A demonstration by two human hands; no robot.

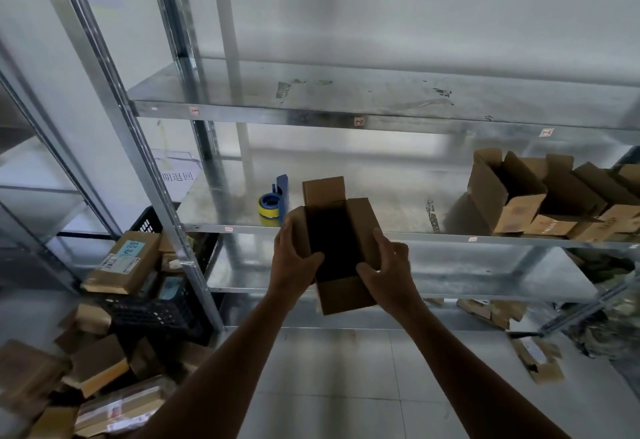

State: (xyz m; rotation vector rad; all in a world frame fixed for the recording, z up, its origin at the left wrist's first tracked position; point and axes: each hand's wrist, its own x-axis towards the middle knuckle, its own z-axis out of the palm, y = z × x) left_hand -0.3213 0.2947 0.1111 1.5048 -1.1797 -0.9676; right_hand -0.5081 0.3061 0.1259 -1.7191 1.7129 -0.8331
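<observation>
Gripping open cardboard box (360,222) mid-air between left hand (294,258) and right hand (389,265), fingers curled round its walls: erected, probably taping and shelving left, tape dispenser (273,204) at eleven o'clock, open cartons (512,203) at two o'clock.

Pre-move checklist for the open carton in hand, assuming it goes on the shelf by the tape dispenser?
1. Left hand grips the carton at its left wall, thumb over the rim: ok.
2. Right hand grips the right wall the same way: ok.
3. Top flaps folded open, far flap standing up: ok.
4. Carton contents: the inside is too dark to see, so cannot tell.
5. Landing spot on the middle shelf, between the tape dispenser and the row of open boxes, looks bare: ok.
6. Carton level: it tips toward the person: not ok.
</observation>
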